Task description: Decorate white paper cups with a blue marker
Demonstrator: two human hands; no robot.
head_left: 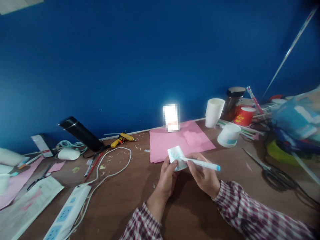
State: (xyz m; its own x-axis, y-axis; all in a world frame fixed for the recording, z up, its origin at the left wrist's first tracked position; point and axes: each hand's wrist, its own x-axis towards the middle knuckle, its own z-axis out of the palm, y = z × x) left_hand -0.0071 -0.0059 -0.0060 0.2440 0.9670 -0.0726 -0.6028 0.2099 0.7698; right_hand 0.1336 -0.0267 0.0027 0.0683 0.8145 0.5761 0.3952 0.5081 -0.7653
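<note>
White paper piece sits up off the brown table, between both hands, near edge of the pink sheets beyond. Left to right: power strip and yellow glue gun, both well apart from the hands. Left hand: fingers pinched closed on the paper, thumb over its face, other fingers partly hidden. Blue lines already on the face; part of it covered, so full extent unclear. Right hand: fingers closed round a white marker, blue end rightward, other end at the paper; contact too small to tell. My reading: marking partway along; amount left, cannot tell. Far right: scissors, untouched.
</note>
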